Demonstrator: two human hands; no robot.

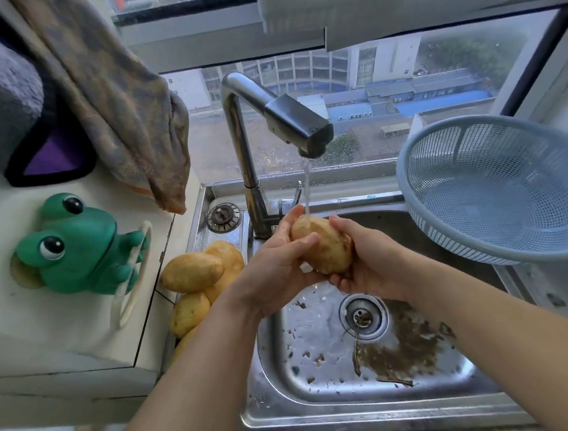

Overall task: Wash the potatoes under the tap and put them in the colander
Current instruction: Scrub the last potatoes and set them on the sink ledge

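1. Holds one potato (322,244) over the sink (324,401), directly under the thin stream (307,186) from the tap (288,119), catching the water on its far end.
2. Wraps the left hand (275,270) round the potato's left side, thumb laid across the top. Cups the right hand (369,259) under and round the right side, fingers curled. Both hands gripping, neither spread.
3. Notes several unwashed potatoes (195,271) piled on the sink's left ledge, beside the tiled bench (80,319). Notes a blue colander (497,185) perched tilted at the sink's right rim, well apart from the pile, with no potato seen inside. Judged early in the task.
4. For a good wash:
   - Turn the potato end over end to wet the near end too.
   - Rub with the thumbs along the skin and into any dents.
   - Hold low in the basin to limit splash.
   - Loosen the grip only enough to rotate, given a probably slippery wet skin.
5. Mind the brown grit (405,345) lying beside the drain (363,316); avoid dropping the rinsed potato into it.
6. Set down gently in the colander rather than toss, given its tilted perch and seemingly light build.
7. Writing: finds no readable brand or label on the tap, the colander or the green frog holder (74,245). Sees a small blue mark on the sink's back ledge, too small to read.
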